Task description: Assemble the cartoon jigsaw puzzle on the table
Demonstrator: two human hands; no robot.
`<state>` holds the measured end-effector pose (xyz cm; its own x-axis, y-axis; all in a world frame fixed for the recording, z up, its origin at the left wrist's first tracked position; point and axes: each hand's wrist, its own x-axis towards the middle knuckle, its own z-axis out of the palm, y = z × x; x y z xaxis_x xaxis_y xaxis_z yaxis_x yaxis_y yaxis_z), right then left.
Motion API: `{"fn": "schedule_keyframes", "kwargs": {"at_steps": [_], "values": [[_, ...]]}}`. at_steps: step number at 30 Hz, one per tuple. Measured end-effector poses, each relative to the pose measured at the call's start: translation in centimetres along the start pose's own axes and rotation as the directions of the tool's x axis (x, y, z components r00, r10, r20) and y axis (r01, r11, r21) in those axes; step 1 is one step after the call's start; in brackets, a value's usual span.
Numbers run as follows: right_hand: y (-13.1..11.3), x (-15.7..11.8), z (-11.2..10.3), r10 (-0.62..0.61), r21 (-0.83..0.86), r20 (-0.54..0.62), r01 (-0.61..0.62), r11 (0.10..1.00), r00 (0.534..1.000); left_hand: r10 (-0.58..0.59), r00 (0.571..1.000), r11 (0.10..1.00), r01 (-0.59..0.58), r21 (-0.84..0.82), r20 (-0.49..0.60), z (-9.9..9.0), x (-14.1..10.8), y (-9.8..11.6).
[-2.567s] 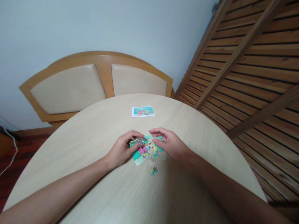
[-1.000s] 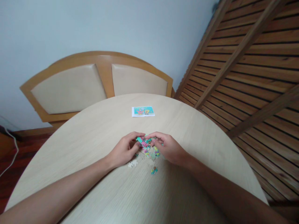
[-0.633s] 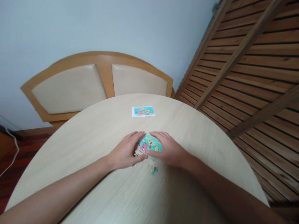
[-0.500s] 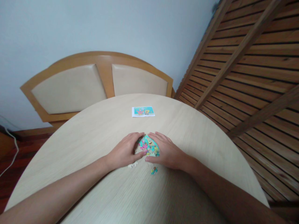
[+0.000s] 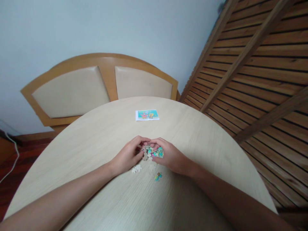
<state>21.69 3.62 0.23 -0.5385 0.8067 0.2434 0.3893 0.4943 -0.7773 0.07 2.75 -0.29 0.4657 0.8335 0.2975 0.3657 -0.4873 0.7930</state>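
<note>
Several jigsaw puzzle pieces (image 5: 150, 154) lie heaped on the table between my hands, some showing pale backs and others teal, pink and yellow print. My left hand (image 5: 131, 154) curls round the heap's left side, its fingers bent in on pieces. From the right, my right hand (image 5: 169, 155) cups the heap, thumb in front and fingers behind. The fingertips of both hands meet at the far side. Pale pieces (image 5: 136, 168) lie below my left hand. A small printed cluster of pieces (image 5: 158, 176) rests nearer to me.
A printed picture sheet (image 5: 147, 115) with cartoon figures lies farther back on the round wooden table (image 5: 96, 134). Behind the table stands a padded wooden chair back or headboard (image 5: 108, 73) against the wall. Slatted wooden panels (image 5: 252, 77) lean on the right.
My hands have closed in, fingertips now meeting. The heap has been turned, with more pale backs showing and less print. A few pale pieces have spread out in front.
</note>
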Motion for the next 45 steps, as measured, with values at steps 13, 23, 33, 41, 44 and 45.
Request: {"fn": "schedule_keyframes", "kwargs": {"at_steps": [13,23,33,41,44,45], "values": [[0.6,0.4,-1.3,0.123,0.272,-0.073,-0.099,0.957,0.99,0.066,0.993,0.974,-0.086,0.211,0.101,-0.4,-0.1,0.1],[-1.2,-1.9,-5.9,0.165,-0.294,0.228,-0.093,0.951,0.96,0.079,0.987,0.945,-0.119,0.305,0.139,-0.3,0.1,0.5],[-0.6,-0.9,-4.0,0.272,-0.204,0.122,-0.244,0.948,0.954,0.177,0.953,0.881,-0.266,0.391,0.247,-0.4,0.0,1.2],[-0.5,-0.5,-3.4,0.244,-0.039,0.088,-0.242,0.97,0.966,0.117,0.978,0.951,-0.161,0.265,0.173,-0.2,0.2,0.9],[-0.4,-0.3,-3.2,0.267,0.007,0.069,-0.268,0.963,0.961,0.047,0.995,0.984,-0.062,0.169,0.089,-0.2,0.3,0.9],[-0.3,-0.2,-3.2,0.272,0.015,0.052,-0.274,0.962,0.961,0.021,0.998,0.989,-0.029,0.147,0.052,-0.2,0.3,0.9]]}}
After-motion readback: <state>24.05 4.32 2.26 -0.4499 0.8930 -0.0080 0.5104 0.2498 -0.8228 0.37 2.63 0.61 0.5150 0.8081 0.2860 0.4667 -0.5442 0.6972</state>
